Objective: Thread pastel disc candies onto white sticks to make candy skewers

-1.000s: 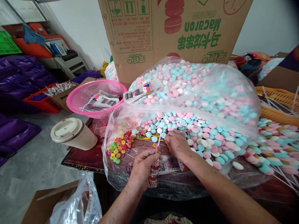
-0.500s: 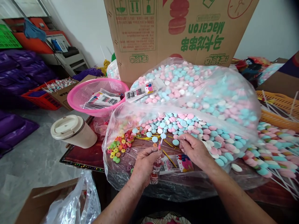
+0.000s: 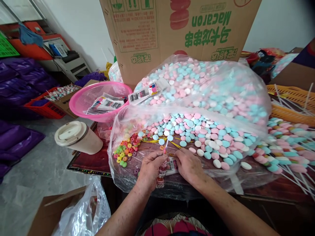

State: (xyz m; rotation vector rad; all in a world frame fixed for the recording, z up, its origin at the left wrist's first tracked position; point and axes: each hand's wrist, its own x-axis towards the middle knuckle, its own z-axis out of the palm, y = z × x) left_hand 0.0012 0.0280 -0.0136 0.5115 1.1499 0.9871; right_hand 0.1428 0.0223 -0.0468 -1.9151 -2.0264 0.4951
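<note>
My left hand [image 3: 150,167] is closed round a thin candy stick [image 3: 162,165] stacked with small sweets, its white tip pointing up. My right hand [image 3: 188,165] rests close beside it, fingers pinched at a printed label packet [image 3: 171,165] lying on the clear plastic. Just beyond both hands spreads a heap of pink, blue and white round candies [image 3: 206,141] inside a big clear bag [image 3: 246,98]. Small colourful ring candies [image 3: 125,149] lie to the left, with yellow ties [image 3: 157,141] among them.
A lidded beige cup [image 3: 77,137] lies at the left table edge. A pink basket [image 3: 98,98] holds label packets. A large cardboard box [image 3: 177,29] stands behind. Finished candy sticks [image 3: 287,147] pile at the right by an orange tray [image 3: 292,105]. A plastic-lined box [image 3: 73,213] sits below left.
My right hand left the candy heap and came down toward me, settling on the label packet next to my left hand. The left hand kept hold of the stick.
</note>
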